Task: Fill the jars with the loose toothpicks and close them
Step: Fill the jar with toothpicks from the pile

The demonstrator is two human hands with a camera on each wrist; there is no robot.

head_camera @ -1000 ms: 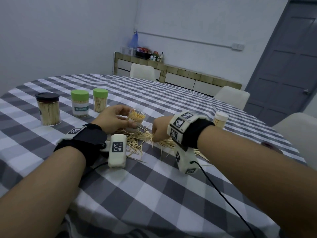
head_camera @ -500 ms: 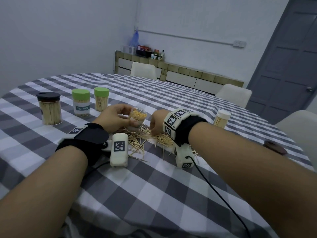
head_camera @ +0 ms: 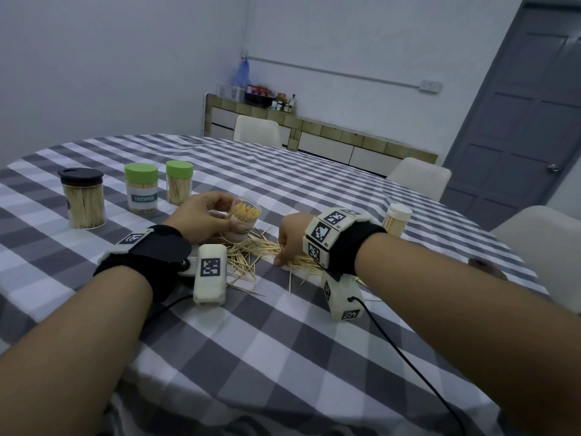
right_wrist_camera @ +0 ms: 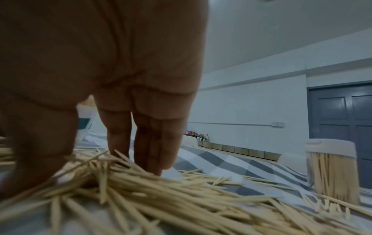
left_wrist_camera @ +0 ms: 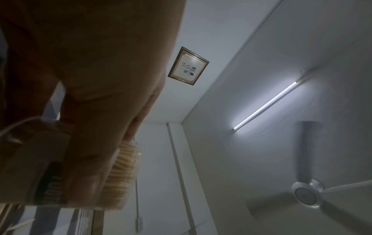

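My left hand (head_camera: 220, 212) grips a clear open jar (head_camera: 242, 225) part full of toothpicks, tilted toward the right just above the table; in the left wrist view my fingers (left_wrist_camera: 86, 159) wrap the jar (left_wrist_camera: 125, 171). Loose toothpicks (head_camera: 251, 251) lie in a pile on the checked cloth right below and beside it. My right hand (head_camera: 283, 254) is down on the right part of the pile. In the right wrist view my right hand (right_wrist_camera: 90, 171) pinches a bunch of the toothpicks (right_wrist_camera: 161, 190) between thumb and straight fingers (right_wrist_camera: 153, 151).
A black-lidded jar (head_camera: 83, 199) and two green-lidded jars (head_camera: 141, 191) (head_camera: 179, 184) stand full at the left. A white-lidded jar (head_camera: 396, 220) stands behind my right wrist. A dark round lid-like thing (head_camera: 484, 267) lies at the table's right edge. White chairs (head_camera: 418, 179) ring the table.
My right hand has settled lower onto the pile and drawn toothpicks together. The left hand keeps the tilted jar in about the same place.
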